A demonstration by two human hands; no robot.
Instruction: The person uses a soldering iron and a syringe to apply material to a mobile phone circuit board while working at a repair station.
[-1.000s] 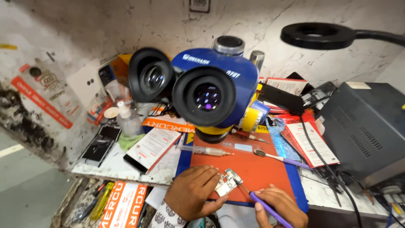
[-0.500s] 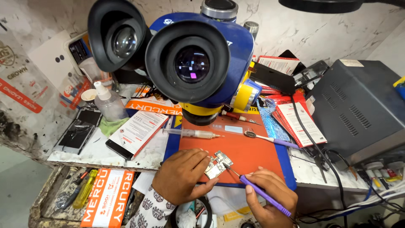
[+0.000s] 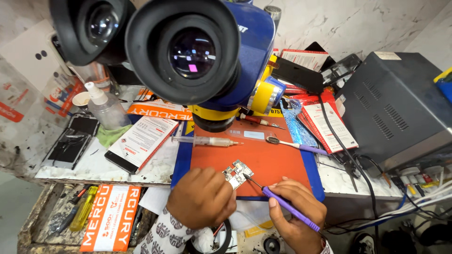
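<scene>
Before us looms the blue microscope (image 3: 188,56), at twelve o'clock over the orange mat (image 3: 263,160) on the surface. Our left hand (image 3: 202,200) pinches the small circuit board (image 3: 237,173) at its one o'clock. Our right hand (image 3: 294,211) grips the purple-handled tool (image 3: 289,209), long axis running ten o'clock, its tip touching the board's right edge.

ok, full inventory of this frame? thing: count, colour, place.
stereo microscope: 1, blue and yellow with black eyepieces, top centre
orange work mat: 1, bench centre
small circuit board: 1, silver-green, on mat, pinched by left hand
clear syringe: 1, mat's far left
purple-handled probe: 1, in right hand, tip at board
clear plastic bottle: 1, left
grey metal box: 1, right
left hand: 1, fingers on board
right hand: 1, gripping probe
</scene>
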